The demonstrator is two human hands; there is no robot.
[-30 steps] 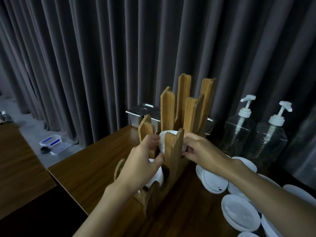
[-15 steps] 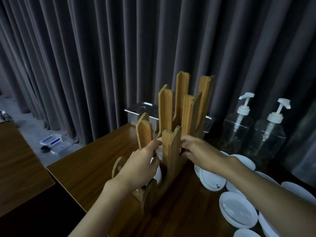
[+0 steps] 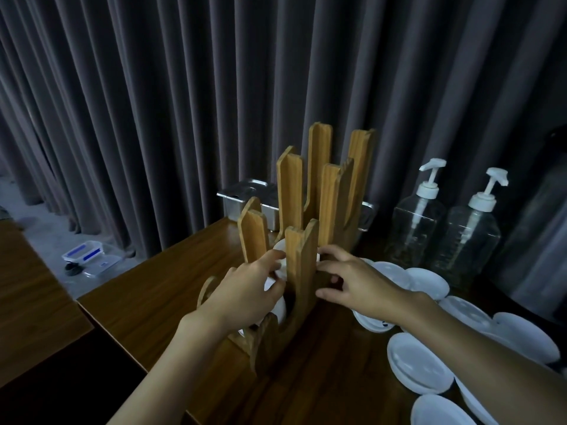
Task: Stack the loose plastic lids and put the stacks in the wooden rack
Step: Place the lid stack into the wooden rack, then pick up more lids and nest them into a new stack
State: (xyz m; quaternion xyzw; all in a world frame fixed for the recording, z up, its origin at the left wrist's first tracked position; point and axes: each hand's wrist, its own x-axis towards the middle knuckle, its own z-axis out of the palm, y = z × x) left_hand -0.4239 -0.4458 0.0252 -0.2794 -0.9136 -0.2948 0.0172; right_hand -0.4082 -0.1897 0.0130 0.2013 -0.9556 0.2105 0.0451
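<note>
The left hand (image 3: 245, 289) grips the lid stack (image 3: 279, 245), which sits in the wooden rack (image 3: 299, 271) at its 1 o'clock. The right hand (image 3: 352, 283) curls against the rack; I cannot tell its grasp. Loose lids (image 3: 417, 366) lie at the rack's 4 o'clock.

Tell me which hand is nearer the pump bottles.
Right. The right hand is at the right side of the wooden rack, with the pump bottles behind it. The left hand holds the lid stack on its left side, farther away.
</note>
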